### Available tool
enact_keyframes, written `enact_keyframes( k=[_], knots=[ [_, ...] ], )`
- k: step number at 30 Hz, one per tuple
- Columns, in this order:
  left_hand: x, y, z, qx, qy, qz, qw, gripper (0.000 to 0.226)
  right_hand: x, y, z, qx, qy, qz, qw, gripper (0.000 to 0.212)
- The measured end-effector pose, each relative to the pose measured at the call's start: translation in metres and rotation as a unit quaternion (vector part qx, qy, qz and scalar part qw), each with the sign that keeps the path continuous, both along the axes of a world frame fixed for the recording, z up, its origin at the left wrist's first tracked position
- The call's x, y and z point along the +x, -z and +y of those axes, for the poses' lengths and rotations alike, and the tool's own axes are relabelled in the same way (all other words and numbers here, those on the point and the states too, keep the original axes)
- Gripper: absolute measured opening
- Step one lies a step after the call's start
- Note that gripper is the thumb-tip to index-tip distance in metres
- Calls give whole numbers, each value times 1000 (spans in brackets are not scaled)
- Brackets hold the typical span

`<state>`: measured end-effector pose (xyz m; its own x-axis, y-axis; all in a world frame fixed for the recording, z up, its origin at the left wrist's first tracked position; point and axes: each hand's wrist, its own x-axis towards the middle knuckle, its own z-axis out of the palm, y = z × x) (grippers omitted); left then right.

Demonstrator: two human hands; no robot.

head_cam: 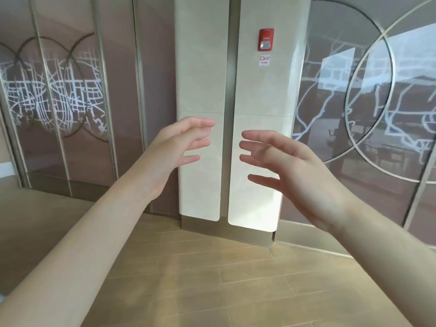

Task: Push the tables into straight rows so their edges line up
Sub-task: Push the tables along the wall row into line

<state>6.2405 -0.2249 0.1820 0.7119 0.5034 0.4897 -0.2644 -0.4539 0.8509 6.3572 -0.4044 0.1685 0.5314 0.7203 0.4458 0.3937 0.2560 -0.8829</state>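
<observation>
No table shows directly in the head view; only faint reflections of furniture appear in the glass at the right. My left hand (179,147) is raised in front of me with its fingers spread and relaxed, holding nothing. My right hand (287,161) is raised beside it, fingers spread and pointing left, also holding nothing. The two hands face each other about a hand's width apart, in front of a cream pillar.
A cream stone pillar (203,79) with a metal base stands straight ahead, carrying a red fire alarm (266,40). Brown glass wall panels (70,102) with white line patterns run to both sides. Wood-look floor (212,279) lies below.
</observation>
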Motion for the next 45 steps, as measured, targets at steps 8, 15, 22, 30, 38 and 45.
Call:
enact_keyframes(
  k=[8,15,22,30,38,45],
  knots=[
    [101,17,70,-5,18,7,1000,33,96,15,71,-10,5,15,1000,27],
    [195,36,125,-20,14,9,1000,31,194,24,135,-11,-12,21,1000,28],
    [282,41,194,-27,-46,-27,998,33,304,14,221,-16,-60,2,998,29],
    [281,57,285,-6,-187,-34,982,31,359,35,356,-6,-196,21,980,35],
    [224,77,367,-2,-338,-18,941,44,344,68,499,-20,-341,63,938,38],
    [173,96,468,-5,-424,-40,905,40,298,62,652,-32,-470,77,879,40]
  ],
)
